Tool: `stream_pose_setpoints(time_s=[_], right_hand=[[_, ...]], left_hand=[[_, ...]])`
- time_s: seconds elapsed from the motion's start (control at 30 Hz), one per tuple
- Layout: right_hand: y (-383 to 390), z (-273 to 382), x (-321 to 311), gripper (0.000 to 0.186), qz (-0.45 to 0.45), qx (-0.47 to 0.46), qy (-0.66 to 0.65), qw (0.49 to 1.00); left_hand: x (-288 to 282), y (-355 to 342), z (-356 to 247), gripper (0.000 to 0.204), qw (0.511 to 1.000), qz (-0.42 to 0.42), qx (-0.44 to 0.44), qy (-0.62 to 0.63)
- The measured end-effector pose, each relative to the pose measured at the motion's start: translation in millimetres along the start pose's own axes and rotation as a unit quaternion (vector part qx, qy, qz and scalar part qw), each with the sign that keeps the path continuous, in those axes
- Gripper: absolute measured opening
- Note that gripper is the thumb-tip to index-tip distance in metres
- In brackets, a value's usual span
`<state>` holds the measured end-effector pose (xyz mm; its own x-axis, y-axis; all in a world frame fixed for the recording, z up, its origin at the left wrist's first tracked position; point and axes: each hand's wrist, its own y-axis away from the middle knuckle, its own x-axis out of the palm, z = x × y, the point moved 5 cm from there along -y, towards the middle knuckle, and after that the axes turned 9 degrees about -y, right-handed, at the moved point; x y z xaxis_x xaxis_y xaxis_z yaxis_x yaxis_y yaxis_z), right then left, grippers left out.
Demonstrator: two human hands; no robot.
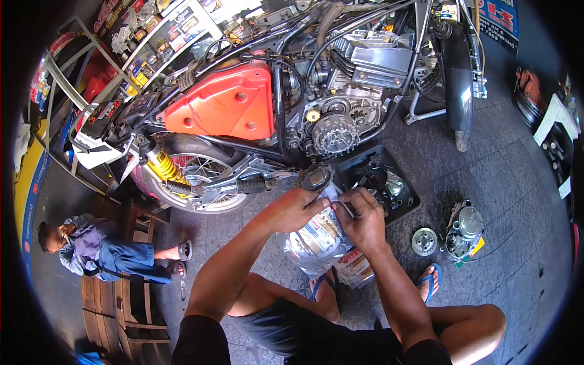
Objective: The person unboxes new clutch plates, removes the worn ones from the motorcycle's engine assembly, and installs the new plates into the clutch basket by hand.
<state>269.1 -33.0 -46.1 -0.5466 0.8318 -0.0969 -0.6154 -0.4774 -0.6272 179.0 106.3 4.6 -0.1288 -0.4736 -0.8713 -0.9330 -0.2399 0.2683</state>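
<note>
Between my hands is a clear plastic parts packet (320,234) with a printed label, held by its top edge. My left hand (298,210) pinches it between thumb and fingers. On the other side of that edge, my right hand (363,222) is closed, its thumb and fingertips pressed together. A second clear packet with red print (354,267) hangs or lies just below; its support is hidden. In front of me stands a motorcycle engine (371,67) with its side opened, showing the toothed clutch basket (336,135) and a small yellowish gear (312,115).
Beneath the engine, a black tray (406,176) holds loose metal parts. A round slotted metal disc (424,241) and an engine cover (467,224) lie on the floor at right. The motorcycle's red panel (222,103) is at upper left. A person (115,249) sits on a wooden bench (100,298).
</note>
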Motion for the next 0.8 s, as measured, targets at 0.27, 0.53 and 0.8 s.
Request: stream_pose_setpoints(time_s=[0.27,0.53,0.8], right_hand=[[2.7,-14.7,-3.6,0.007,0.116,0.093,-0.046,0.988],[15.1,-56.6,-9.9,0.016,0.142,0.265,-0.225,0.927],[18.2,-44.9,-12.9,0.023,0.239,0.318,-0.155,0.904]], left_hand=[[6.0,3.6,-5.0,0.049,0.998,-0.010,0.028,-0.053],[19.9,6.2,26.8,0.046,0.998,0.055,-0.019,0.036],[4.7,4.6,29.8,0.044,0.998,0.044,-0.042,0.027]])
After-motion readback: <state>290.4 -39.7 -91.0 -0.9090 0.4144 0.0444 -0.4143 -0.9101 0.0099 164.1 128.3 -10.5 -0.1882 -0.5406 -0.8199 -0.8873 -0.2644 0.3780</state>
